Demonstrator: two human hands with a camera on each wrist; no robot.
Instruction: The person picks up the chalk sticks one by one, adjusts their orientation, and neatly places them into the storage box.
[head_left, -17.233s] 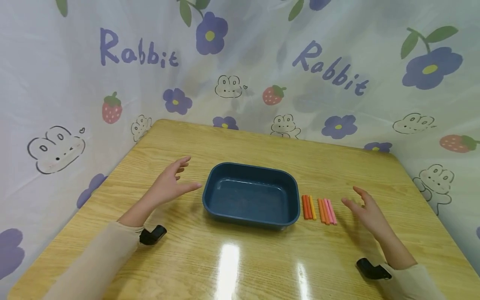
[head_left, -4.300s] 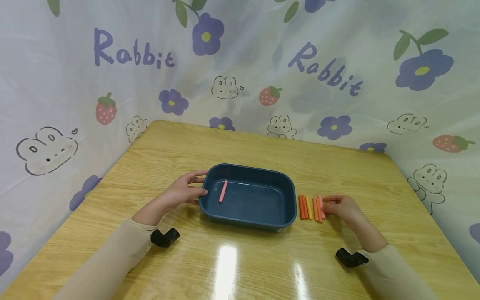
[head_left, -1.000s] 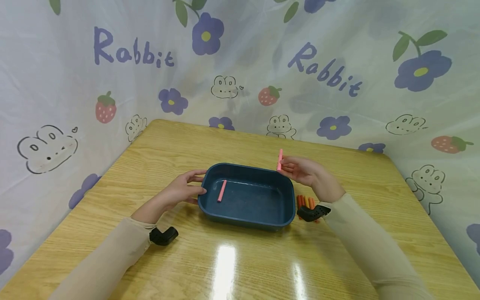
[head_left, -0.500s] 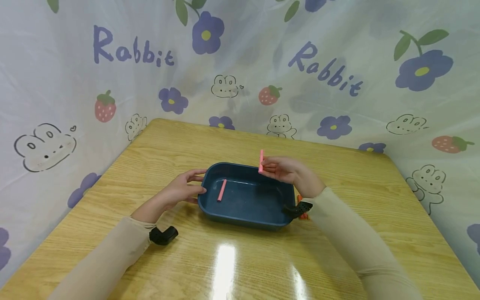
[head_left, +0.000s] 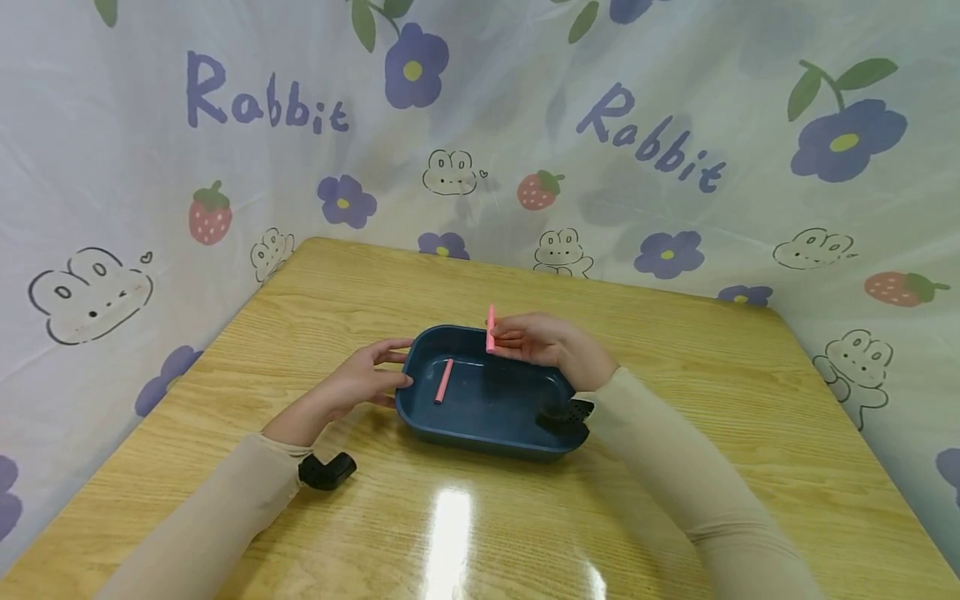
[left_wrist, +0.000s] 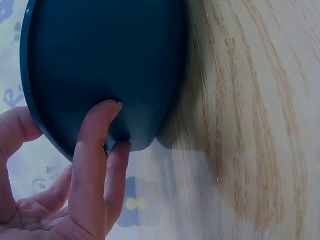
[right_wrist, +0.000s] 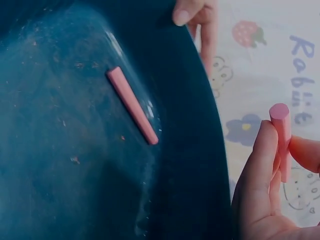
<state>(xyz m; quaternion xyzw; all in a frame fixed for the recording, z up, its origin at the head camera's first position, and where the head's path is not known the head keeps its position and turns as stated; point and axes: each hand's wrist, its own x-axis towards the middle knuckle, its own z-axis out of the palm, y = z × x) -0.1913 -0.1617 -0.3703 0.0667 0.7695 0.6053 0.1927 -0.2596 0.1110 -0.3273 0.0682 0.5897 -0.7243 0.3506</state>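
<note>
**Held pink stick is nearing the left hand's end of the tray**

The held pink stick (head_left: pixel 491 329) is standing nearly upright in the right hand (head_left: pixel 536 337), whose thumb and fingers are pinching it narrowly. Compared with half a second ago, it is moving across toward the left hand (head_left: pixel 363 375) and is now showing by the tray's far rim, still off the tray floor. Whether it is hanging over the inside or just beyond that rim, I cannot tell.

For the work in hand, this is looking like a carry still under way: the gap to the other pink stick (head_left: pixel 444 382) is narrowing, but the two are staying apart. That one is lying where it was, on the tray floor, just inward of the left thumb.

The dark blue tray (head_left: pixel 487 446) is staying in place between the hands. The left hand is gripping its near end, thumb at the rim and fingers spreading along the outer wall.

Farther out, the right sleeve (head_left: pixel 660 458) is reaching across the tabletop (head_left: pixel 337 542), and a printed curtain (head_left: pixel 480 117) is hanging beyond both hands.
</note>
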